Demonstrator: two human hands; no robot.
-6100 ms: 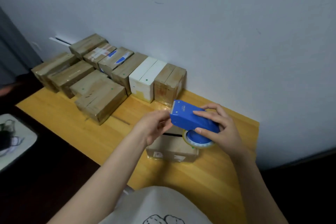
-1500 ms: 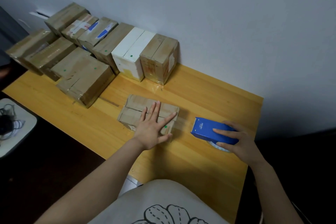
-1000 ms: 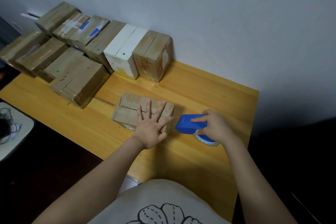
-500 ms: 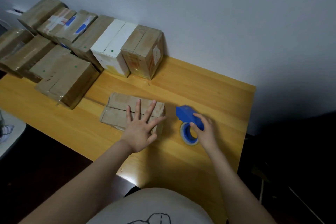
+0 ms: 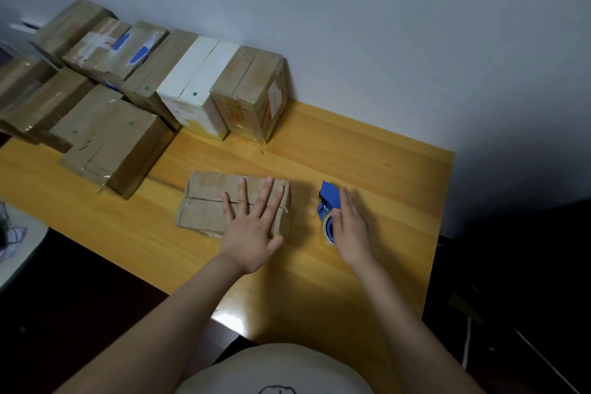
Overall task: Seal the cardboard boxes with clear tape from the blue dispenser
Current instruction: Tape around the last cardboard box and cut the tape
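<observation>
On the worktop [image 5: 367, 163] right in front of us, our left hand [image 5: 252, 227] lies flat on the near cardboard box [image 5: 208, 201], fingers spread straight across the seam where its flaps meet. Its grip holds nothing, and we judge the palm is there to keep the flaps down and the box from sliding. Just to the right, apart from that box, the blue dispenser [image 5: 329, 198] rests on the wood with its roll of clear tape [image 5: 327, 229] turned toward us. Our right hand [image 5: 350, 227] is beside and partly over it, fingers straight and blurred, its grip open and holding nothing. Farther back, other brown boxes [image 5: 108, 137] and a white box [image 5: 195, 83] sit along the wall [image 5: 383, 41]. Every box is closed, so we cannot tell what any of them holds
</observation>
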